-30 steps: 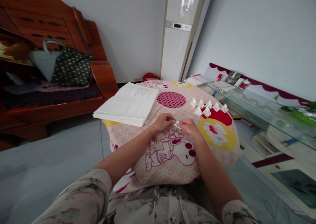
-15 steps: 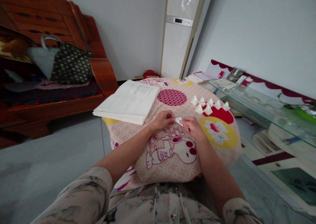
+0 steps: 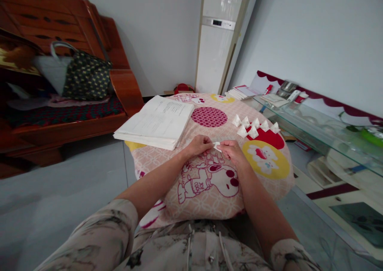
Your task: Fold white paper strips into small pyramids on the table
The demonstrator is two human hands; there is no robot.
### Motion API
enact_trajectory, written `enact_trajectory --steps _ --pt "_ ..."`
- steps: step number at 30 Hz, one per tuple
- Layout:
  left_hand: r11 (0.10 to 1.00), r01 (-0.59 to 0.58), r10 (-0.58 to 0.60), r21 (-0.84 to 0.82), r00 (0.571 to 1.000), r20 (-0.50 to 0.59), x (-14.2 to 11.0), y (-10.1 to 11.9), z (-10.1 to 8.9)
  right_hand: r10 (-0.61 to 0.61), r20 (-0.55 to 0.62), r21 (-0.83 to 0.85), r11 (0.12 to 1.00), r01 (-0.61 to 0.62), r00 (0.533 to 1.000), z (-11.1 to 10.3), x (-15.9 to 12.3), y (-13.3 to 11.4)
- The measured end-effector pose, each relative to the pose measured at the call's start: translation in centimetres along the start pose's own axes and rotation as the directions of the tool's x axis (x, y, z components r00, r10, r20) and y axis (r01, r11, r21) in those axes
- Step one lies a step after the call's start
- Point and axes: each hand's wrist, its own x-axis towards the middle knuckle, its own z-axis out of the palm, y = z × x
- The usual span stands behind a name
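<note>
A small folded white paper (image 3: 218,146) sits over the patterned tablecloth (image 3: 206,213), its ends pinched in the fingertips of the left hand (image 3: 198,145) and right hand (image 3: 232,151). Seven white pyramids (image 3: 253,133) stand beyond, rightward; a paper stack (image 3: 155,121) lies leftward.

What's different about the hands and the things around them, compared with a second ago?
Very little: the right hand has drawn back slightly to the right, and its lower fingers now show curled underneath. Nothing was let go: both hands still have the small white piece, the left hand at its other end. The seven white pyramids and paper stack stayed put.
</note>
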Motion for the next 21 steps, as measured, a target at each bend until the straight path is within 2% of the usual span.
enact_trajectory --steps 9,12,16,21 --pt "0.975 0.074 -0.09 -0.209 0.994 -0.066 -0.7 0.6 0.3 -0.024 -0.011 0.07 0.997 0.025 1.0 -0.1 0.1 0.4" --pt "0.96 0.045 -0.058 -0.275 0.998 -0.037 -0.6 0.5 0.0 -0.01 0.02 0.111 0.994 0.008 1.0 -0.3 0.2 0.5" --pt "0.907 0.033 -0.006 -0.42 0.998 0.064 -0.3 0.3 -0.5 0.006 0.062 0.253 0.967 -0.022 0.998 -0.5 0.5 0.8" --pt "0.875 0.085 -0.053 -0.477 0.995 0.078 -0.2 0.4 -0.4 0.02 0.067 0.261 0.965 -0.037 0.998 -0.6 0.7 1.0"
